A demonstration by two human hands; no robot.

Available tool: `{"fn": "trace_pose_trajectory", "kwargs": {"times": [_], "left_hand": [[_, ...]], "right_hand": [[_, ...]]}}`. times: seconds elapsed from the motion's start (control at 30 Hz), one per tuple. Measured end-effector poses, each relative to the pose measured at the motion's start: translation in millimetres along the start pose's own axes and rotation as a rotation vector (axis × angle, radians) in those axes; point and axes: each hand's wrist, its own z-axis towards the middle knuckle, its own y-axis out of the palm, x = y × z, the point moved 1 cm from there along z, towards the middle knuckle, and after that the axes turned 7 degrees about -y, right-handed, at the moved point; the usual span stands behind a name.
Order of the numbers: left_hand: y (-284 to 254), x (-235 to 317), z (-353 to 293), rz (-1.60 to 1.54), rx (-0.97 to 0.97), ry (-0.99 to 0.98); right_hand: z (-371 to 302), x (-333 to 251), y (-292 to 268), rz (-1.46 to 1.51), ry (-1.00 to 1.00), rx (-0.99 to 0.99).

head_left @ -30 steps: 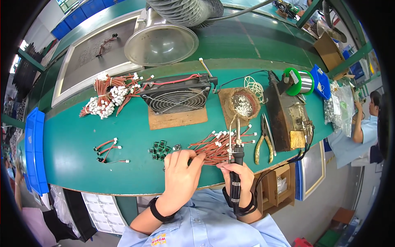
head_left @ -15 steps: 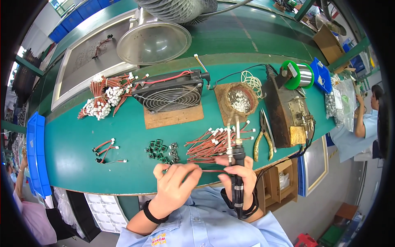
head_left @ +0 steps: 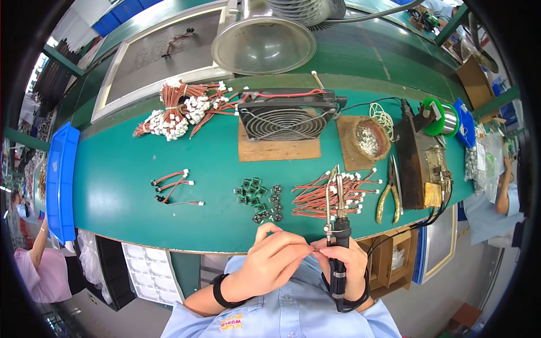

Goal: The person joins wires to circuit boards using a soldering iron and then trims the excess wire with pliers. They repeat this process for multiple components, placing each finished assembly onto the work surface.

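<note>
My right hand is wrapped round a black soldering iron, whose metal tip and thin side tube point up and away from me. Its thumb and forefinger meet the fingertips of my left hand, which are pinched together. A red-brown wire lead ran between the hands a moment ago; now the fingers hide nearly all of it. Just beyond the iron's tip lies a pile of red-brown wire leads with white connectors. Small green circuit boards and small black-and-silver parts sit left of that pile.
A black fan stands behind the boards, near a metal fume hood. To the right are a round dish, pliers, a soldering station and a solder spool. Bundled leads, several joined leads and a blue bin lie left.
The view has swung, so the bench things stand farther right. My hands have come together and drawn closer to my body, and the wire that stretched between them is now mostly hidden.
</note>
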Motion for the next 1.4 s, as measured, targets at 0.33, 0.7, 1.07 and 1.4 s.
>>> {"fn": "trace_pose_trajectory", "kwargs": {"times": [0.33, 0.7, 1.07, 1.4], "left_hand": [[-7, 6, -4, -0.004, -0.039, -0.041], [-26, -14, -9, 0.354, 0.121, -0.219], [-20, -18, 5, 0.396, 0.056, -0.366], [-45, -32, -26, 0.406, 0.0, -0.14]], "right_hand": [[8, -7, 2, -0.084, -0.038, -0.093], [-11, 21, 1, 0.059, 0.086, 0.144], [-17, 17, -4, 0.126, 0.132, 0.141], [-18, 14, 14, 0.138, 0.176, 0.17]]}}
